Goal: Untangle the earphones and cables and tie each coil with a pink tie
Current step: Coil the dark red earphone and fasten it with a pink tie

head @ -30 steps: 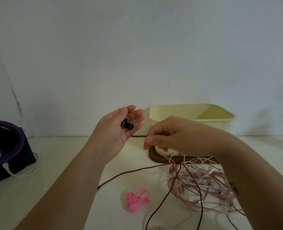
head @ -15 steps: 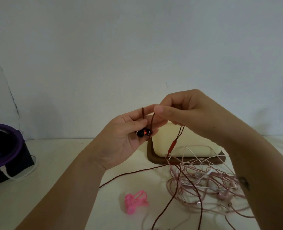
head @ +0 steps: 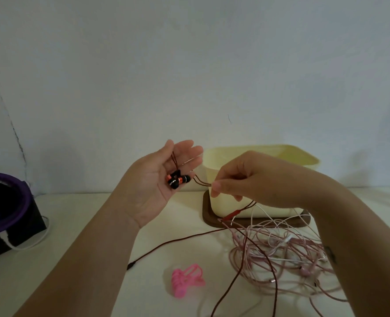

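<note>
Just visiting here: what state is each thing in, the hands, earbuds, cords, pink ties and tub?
Left hand: palm up, fingers straight, black earbuds lying in it.
Right hand: pinches the dark red cable.
Dark red cable: partly lifted, the rest trailing across the pink tangle.
Pink tangle: loose heap on the table, untied.
Pink ties: bunched on the table, unused.
Yellow tub: upright, open, on a brown tray.

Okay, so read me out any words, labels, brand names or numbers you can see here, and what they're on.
None can be read. The yellow bin, the earbuds, the pink ties and the purple-rimmed device show no lettering; the bright spots on the device are glare.
</note>
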`<state>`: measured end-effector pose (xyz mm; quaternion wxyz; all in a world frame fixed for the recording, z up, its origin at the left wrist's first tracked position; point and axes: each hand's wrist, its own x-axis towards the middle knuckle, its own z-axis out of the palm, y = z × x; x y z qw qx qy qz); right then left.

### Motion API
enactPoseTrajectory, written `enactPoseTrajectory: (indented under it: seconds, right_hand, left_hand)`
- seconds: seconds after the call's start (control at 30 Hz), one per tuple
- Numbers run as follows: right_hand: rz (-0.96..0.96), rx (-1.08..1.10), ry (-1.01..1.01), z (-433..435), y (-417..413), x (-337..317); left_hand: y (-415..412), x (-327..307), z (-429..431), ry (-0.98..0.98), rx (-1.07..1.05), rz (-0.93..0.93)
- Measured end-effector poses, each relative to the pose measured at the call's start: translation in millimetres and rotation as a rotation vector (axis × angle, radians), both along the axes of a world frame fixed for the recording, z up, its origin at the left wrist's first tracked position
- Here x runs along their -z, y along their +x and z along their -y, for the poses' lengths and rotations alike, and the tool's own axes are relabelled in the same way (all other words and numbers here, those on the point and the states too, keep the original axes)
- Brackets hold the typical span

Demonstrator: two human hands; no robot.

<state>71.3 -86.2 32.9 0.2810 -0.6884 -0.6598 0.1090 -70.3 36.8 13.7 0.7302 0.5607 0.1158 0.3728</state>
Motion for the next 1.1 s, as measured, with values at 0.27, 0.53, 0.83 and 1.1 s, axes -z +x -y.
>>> enactPoseTrajectory:
  seconds: [0.27, 0.53, 0.83, 1.1]
  right_hand:
    - [0.007, 0.053, 0.014, -21, -3, 22]
    - [-0.028, -0.131, -0.135, -24, -19, 28]
    - [-0.06, -0.147, 0.062, 3, -18, -4]
    - [-0.222, -0.093, 0.298, 1, -14, -8]
  left_hand:
    - [-13, -13, 12, 0.32, 0.068, -0.112]
    - [-1, 1, -11, -0.091, -0.053, 0.118]
    - [1, 16, -19, -0.084, -0.06, 0.026]
    - [6, 17, -2, 0.269, 0.128, -0.171]
